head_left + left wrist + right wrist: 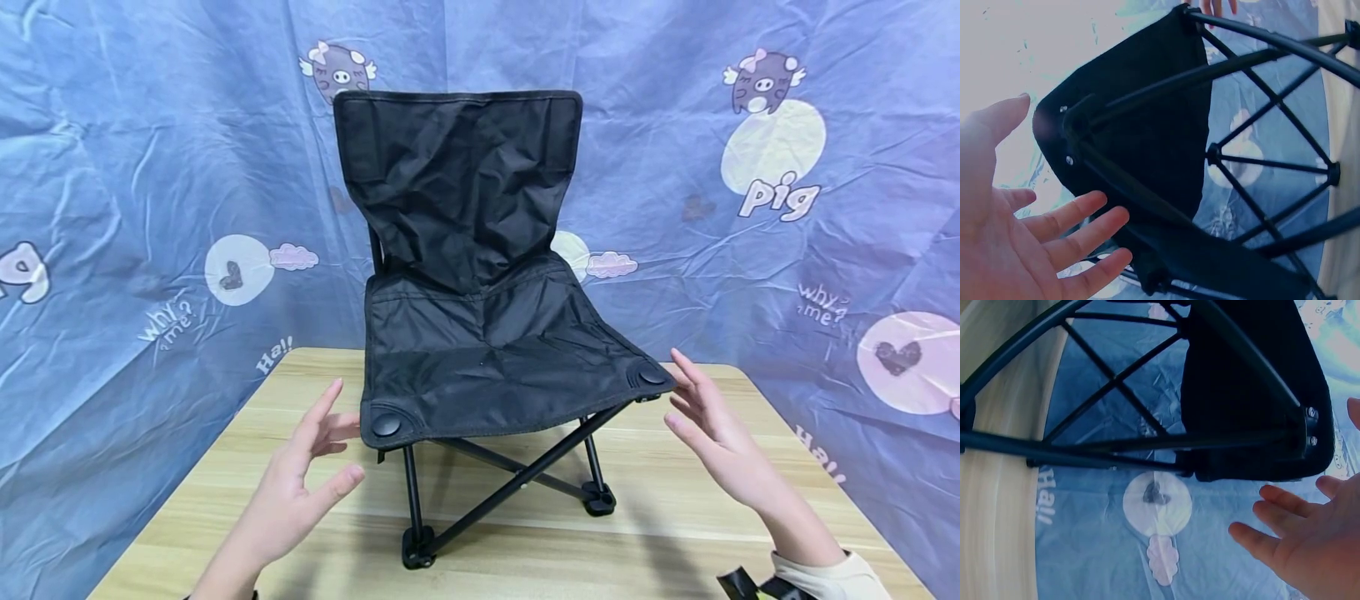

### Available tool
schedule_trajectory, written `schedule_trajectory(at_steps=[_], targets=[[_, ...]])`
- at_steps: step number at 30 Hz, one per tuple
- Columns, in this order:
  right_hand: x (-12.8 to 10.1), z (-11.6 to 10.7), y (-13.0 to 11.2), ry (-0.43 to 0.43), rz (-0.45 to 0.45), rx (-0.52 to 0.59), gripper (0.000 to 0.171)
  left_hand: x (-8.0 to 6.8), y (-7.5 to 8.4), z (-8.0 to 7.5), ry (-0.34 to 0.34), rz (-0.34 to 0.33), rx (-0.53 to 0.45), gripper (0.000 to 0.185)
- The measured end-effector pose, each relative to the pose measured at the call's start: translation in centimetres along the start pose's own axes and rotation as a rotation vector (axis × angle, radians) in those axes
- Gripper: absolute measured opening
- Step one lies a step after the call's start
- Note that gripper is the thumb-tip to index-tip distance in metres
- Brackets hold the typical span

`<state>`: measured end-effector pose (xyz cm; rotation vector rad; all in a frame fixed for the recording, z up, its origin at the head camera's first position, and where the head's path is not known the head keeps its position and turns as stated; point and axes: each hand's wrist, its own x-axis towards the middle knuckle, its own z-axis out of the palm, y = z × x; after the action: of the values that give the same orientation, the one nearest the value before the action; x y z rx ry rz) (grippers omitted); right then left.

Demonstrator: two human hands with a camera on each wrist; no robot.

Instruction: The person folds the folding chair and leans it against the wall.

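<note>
Blue pig-print cloth [112,167] hung behind our wooden surface [675,517], where the folding chair [480,333] stood. Our left hand [300,483] and right hand [712,433] hovered spread, holding nothing; one-sided pushing might tip it, we judged.

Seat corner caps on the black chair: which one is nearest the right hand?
The front cap at the picture's right, beside the right hand; the other front cap sits near the left hand.

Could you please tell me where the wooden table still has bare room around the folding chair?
Bare table lies in front of the folding chair, by the left hand, and past the right hand. Under the seat it's crowded with crossed legs.
</note>
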<state>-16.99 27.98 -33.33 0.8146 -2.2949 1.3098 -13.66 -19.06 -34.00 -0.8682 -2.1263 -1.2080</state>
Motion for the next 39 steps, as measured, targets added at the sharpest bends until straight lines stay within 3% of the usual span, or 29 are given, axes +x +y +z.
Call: schedule_trajectory(at_steps=[4,10,17,25,34,39], targets=[[0.3,0.4,-0.1,0.003,-0.009,0.09,0.069,0.1,-0.1,0.4,-0.006,0.017,-0.132,0.086],[1.0,0.9,0.2,0.066,-0.054,0.204,0.053,0.3,-0.4,1.1,-0.062,0.006,-0.412,0.074],[1.2,1.2,0.6,0.113,-0.039,0.297,0.041,0.4,-0.6,2.1,-0.043,0.014,-0.589,0.066],[1.4,1.3,0.8,0.123,-0.065,0.422,0.037,0.5,-0.7,2.5,0.021,0.001,-0.687,0.053],[1.3,1.6,0.9,0.119,-0.073,0.527,0.039,0.5,-0.8,3.0,0.086,-0.006,-0.714,0.051],[1.5,1.9,1.2,0.12,-0.11,0.653,0.039,0.6,-0.7,3.1,0.113,-0.018,-0.743,0.048]])
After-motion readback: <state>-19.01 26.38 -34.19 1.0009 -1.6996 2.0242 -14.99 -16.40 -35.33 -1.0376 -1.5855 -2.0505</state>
